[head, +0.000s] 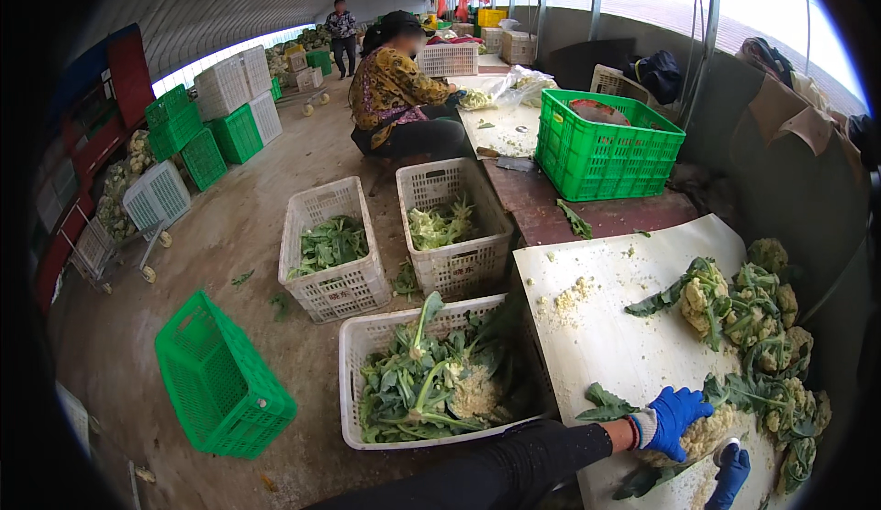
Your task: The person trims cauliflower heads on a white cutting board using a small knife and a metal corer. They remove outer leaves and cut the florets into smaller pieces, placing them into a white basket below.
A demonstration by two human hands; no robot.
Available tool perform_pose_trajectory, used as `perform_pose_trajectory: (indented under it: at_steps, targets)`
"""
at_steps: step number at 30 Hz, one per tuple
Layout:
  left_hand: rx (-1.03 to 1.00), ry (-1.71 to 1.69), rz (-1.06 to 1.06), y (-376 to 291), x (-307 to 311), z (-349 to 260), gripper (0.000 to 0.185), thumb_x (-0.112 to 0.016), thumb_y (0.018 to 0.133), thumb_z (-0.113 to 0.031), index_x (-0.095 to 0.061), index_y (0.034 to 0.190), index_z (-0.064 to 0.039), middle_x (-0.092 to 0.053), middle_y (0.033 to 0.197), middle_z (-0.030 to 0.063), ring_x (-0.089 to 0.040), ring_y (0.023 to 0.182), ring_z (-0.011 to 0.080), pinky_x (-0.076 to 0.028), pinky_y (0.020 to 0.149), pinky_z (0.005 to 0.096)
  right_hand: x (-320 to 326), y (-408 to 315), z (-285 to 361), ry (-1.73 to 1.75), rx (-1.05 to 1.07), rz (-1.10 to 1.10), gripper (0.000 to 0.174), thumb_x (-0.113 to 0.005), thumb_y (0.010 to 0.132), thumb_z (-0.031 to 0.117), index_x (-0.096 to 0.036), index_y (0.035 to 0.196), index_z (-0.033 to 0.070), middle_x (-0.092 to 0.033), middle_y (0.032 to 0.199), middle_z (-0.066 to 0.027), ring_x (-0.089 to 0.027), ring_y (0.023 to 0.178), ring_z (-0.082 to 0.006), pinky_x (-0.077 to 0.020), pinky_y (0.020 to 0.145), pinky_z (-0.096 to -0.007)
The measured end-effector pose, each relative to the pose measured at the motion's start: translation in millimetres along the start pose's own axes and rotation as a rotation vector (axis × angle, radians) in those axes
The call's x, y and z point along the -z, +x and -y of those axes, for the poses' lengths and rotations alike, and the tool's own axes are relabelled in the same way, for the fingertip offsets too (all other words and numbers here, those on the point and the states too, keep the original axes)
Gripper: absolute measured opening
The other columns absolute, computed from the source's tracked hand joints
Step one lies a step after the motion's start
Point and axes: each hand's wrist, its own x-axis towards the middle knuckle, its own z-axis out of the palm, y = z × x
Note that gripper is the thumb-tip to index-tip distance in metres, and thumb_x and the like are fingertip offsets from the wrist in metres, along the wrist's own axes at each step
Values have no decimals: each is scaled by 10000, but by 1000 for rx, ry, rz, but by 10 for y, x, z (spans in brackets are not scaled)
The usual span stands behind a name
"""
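Note:
My left hand [673, 422], in a blue glove with a knitted cuff, lies across the top of a cauliflower head [705, 434] and holds it on a white board [599, 290]. Green leaves stick out around the head. Just below it, at the lower right, my blue-gloved right hand [731, 477] grips a tool with a round, shiny end [726, 447]; the rest of the tool is hidden. Along the board's right side lies a row of leafy cauliflowers [764, 310]. Pale crumbs [575, 300] are scattered over the board.
Left of the board stands a white crate [351, 379] of leaf trimmings. Two more white crates [330, 283] [458, 266] hold leaves. A green crate [612, 149] and a cleaver [516, 164] lie beyond. A seated co-worker [399, 90] handles cauliflower; another person [341, 32] stands farther back.

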Motion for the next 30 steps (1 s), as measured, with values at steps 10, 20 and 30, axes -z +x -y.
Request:
perform_pose_trajectory:
  at_steps: [10, 20, 30]
  targets:
    - [37, -7, 35, 5, 34, 22, 1011, -835, 522, -505, -494, 1400, -136, -522, 1286, 168, -512, 1174, 365, -406, 943, 486, -26, 3, -130, 98, -61, -13, 394, -646, 997, 388, -538, 749, 101, -510, 647, 10, -441, 521, -101, -361, 461, -302]
    - [59, 25, -8, -50, -30, 126, 1002, -855, 521, -507, -496, 1385, -148, -544, 1230, 163, -527, 1159, 359, -406, 949, 494, -46, -251, 495, -24, -206, -131, 326, -660, 987, 352, -595, 779, 110, -499, 599, 17, -340, 389, -77, -272, 355, -268]
    - [22, -55, -1, -108, 254, 71, 973, -958, 548, -457, -531, 1350, -111, -562, 1262, 166, -560, 1191, 361, -475, 1036, 424, -418, -584, 1672, 223, -320, 67, 227, -665, 967, 247, -656, 812, 81, -579, 662, 23, -477, 519, -45, -378, 473, -208]
